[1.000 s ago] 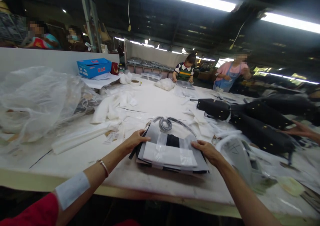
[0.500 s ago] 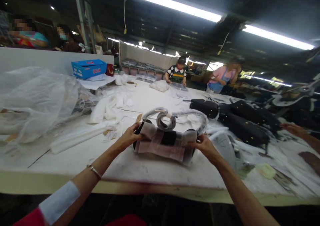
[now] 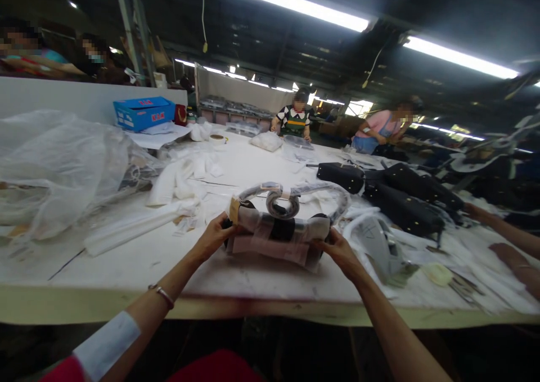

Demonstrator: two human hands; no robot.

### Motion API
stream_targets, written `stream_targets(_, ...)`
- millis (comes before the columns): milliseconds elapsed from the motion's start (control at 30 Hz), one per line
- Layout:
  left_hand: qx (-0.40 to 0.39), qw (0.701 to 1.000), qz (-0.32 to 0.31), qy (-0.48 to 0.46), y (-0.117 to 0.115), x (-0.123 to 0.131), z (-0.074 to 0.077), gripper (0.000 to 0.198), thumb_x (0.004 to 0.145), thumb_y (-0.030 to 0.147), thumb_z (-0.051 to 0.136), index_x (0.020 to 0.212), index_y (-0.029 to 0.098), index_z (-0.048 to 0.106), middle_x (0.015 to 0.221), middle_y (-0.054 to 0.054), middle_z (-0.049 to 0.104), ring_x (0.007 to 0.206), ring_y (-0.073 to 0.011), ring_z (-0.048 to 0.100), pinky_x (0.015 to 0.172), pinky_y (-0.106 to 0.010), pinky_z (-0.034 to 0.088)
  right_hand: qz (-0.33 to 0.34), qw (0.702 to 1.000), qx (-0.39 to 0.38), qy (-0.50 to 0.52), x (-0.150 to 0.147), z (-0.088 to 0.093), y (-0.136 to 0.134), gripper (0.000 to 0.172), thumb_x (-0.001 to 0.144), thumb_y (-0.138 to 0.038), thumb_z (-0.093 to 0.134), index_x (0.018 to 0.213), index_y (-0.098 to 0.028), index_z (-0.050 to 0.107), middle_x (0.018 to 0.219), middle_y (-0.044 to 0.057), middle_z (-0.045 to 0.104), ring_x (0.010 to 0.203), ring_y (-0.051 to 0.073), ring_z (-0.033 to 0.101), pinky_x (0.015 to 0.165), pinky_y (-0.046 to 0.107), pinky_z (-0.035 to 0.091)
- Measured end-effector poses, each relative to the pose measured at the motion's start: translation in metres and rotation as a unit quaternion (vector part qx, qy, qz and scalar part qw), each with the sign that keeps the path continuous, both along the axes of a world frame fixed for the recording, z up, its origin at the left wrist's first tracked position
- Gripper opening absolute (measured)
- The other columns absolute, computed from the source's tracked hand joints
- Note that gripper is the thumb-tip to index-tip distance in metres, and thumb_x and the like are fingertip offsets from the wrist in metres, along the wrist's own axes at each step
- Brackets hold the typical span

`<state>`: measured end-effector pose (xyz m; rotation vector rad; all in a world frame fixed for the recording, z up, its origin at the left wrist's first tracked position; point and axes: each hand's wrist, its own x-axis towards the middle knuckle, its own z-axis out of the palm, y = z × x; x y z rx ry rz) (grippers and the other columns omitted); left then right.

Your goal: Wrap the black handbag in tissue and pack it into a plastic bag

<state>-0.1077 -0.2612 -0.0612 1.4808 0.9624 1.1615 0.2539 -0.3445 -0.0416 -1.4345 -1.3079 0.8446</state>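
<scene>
A dark handbag (image 3: 282,229) stands on the white table, partly covered by thin pale wrapping sheets. Its handles (image 3: 324,189) are wrapped in clear plastic and arch over the top, with a wrapped coil (image 3: 282,203) at the middle. A tan tag (image 3: 234,210) hangs at its upper left corner. My left hand (image 3: 217,234) grips the bag's left end, fingers partly behind it. At the right end, my right hand (image 3: 340,250) holds the bag between thumb and fingers.
Plastic sheeting (image 3: 63,168) and white foam rolls (image 3: 139,227) lie left. Black bags (image 3: 400,207) and a white tape dispenser (image 3: 379,247) are right, near another person's hand (image 3: 478,213). A blue box (image 3: 144,113) stands back left; a person (image 3: 293,117) works across the table.
The view has shifted slightly. The bag is turned or tilted a little, and more of the tan tag shows at its left corner. Both hands still hold its ends.
</scene>
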Motion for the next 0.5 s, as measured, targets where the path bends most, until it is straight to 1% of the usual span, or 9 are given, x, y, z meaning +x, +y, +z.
stream_targets(133, -0.007, 0.999, 0.007, 0.037, -0.001, -0.002, -0.007, 0.048, 0.068, 0.05, 0.075, 0.101, 0.018, 0.067, 0.094, -0.005, 0.072, 0.097, -0.0286, 0.062, 0.086, -0.036, 0.05, -0.007, 1.0, 0.002, -0.007, 0.003, -0.014, -0.002, 0.05, 0.068, -0.045, 0.081, 0.107, -0.019, 0.064, 0.101, 0.005, 0.069, 0.1, 0.026, 0.059, 0.084, 0.034, 0.048)
stream_targets(233, 0.002, 0.998, 0.015, 0.057, 0.002, -0.003, -0.016, 0.046, 0.069, 0.05, 0.072, 0.101, 0.018, 0.066, 0.095, -0.005, 0.071, 0.096, -0.0275, 0.061, 0.085, -0.035, 0.049, -0.009, 1.0, 0.003, 0.003, 0.004, -0.022, -0.004, 0.051, 0.068, -0.046, 0.08, 0.109, -0.02, 0.064, 0.104, 0.005, 0.069, 0.102, 0.027, 0.059, 0.086, 0.035, 0.047)
stream_targets(300, 0.01, 0.997, 0.024, 0.068, 0.005, -0.003, -0.024, 0.044, 0.071, 0.051, 0.07, 0.1, 0.018, 0.066, 0.095, -0.005, 0.07, 0.095, -0.0267, 0.061, 0.085, -0.034, 0.048, -0.016, 1.0, 0.003, 0.019, 0.002, -0.027, -0.006, 0.052, 0.068, -0.049, 0.08, 0.109, -0.02, 0.064, 0.104, 0.006, 0.069, 0.1, 0.027, 0.06, 0.085, 0.034, 0.047)
stream_targets(367, 0.015, 0.996, 0.035, 0.076, 0.007, -0.002, -0.031, 0.041, 0.073, 0.051, 0.068, 0.099, 0.019, 0.066, 0.094, -0.004, 0.07, 0.095, -0.0262, 0.06, 0.085, -0.034, 0.048, -0.033, 0.999, 0.0, 0.028, 0.0, -0.034, -0.007, 0.051, 0.068, -0.052, 0.078, 0.105, -0.019, 0.065, 0.099, 0.005, 0.07, 0.095, 0.026, 0.061, 0.079, 0.033, 0.048)
stream_targets(433, 0.02, 0.996, 0.046, 0.077, 0.008, -0.001, -0.037, 0.039, 0.074, 0.05, 0.067, 0.099, 0.02, 0.066, 0.094, -0.004, 0.07, 0.095, -0.0259, 0.06, 0.085, -0.034, 0.048, -0.058, 0.998, -0.002, 0.024, -0.003, -0.042, -0.007, 0.049, 0.068, -0.055, 0.076, 0.1, -0.019, 0.065, 0.092, 0.005, 0.07, 0.088, 0.025, 0.061, 0.074, 0.032, 0.048)
stream_targets(500, 0.026, 0.995, 0.053, 0.077, 0.01, -0.001, -0.041, 0.038, 0.074, 0.05, 0.066, 0.098, 0.021, 0.066, 0.092, -0.003, 0.069, 0.095, -0.0253, 0.06, 0.085, -0.034, 0.047, -0.08, 0.997, 0.006, 0.011, -0.005, -0.05, -0.006, 0.049, 0.069, -0.056, 0.074, 0.097, -0.018, 0.064, 0.089, 0.004, 0.069, 0.085, 0.024, 0.06, 0.073, 0.032, 0.048)
